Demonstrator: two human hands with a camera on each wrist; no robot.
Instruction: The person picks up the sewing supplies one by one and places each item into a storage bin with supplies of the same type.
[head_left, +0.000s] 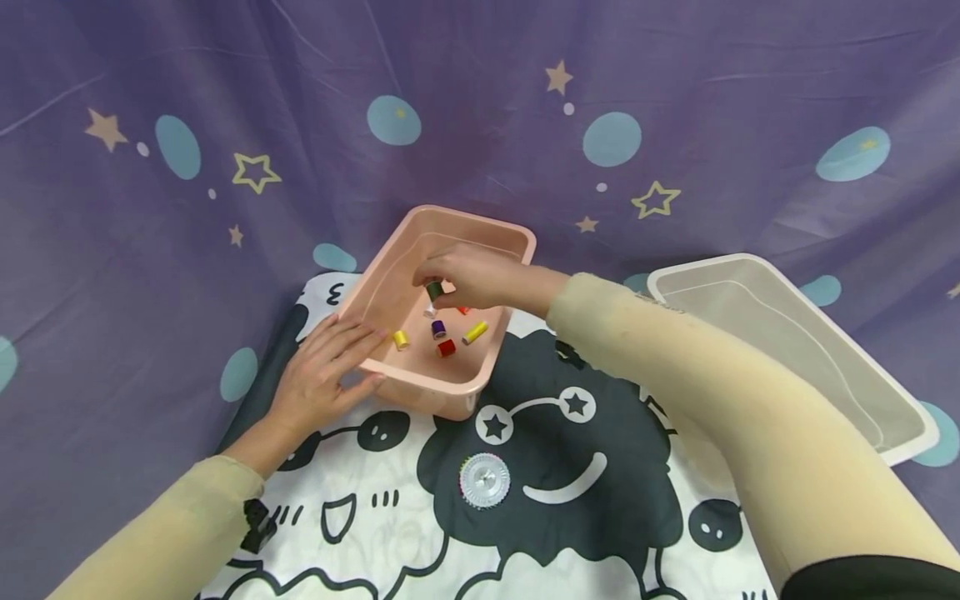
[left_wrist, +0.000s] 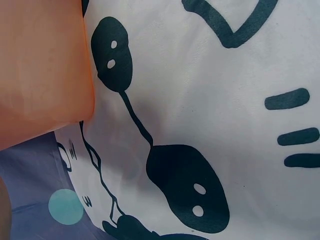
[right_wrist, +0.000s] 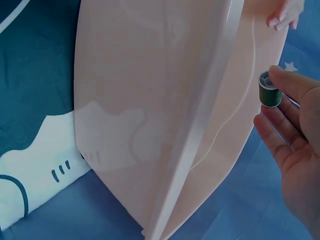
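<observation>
My right hand is over the inside of a pink plastic bin, pinching a spool of dark green thread between thumb and fingers. My left hand holds the bin's near left corner, fingers over the rim and thumb against the front. Below the right hand, on the bin floor, lie a yellow spool, a purple spool, a red spool and a longer yellow roll. A white piece and another red item are partly hidden by the right hand.
A round clear disc, like a pin wheel with coloured edges, lies on the cartoon-print cloth in front of the bin. To the right stands a larger off-white bin, partly behind my right sleeve. A purple patterned curtain hangs behind.
</observation>
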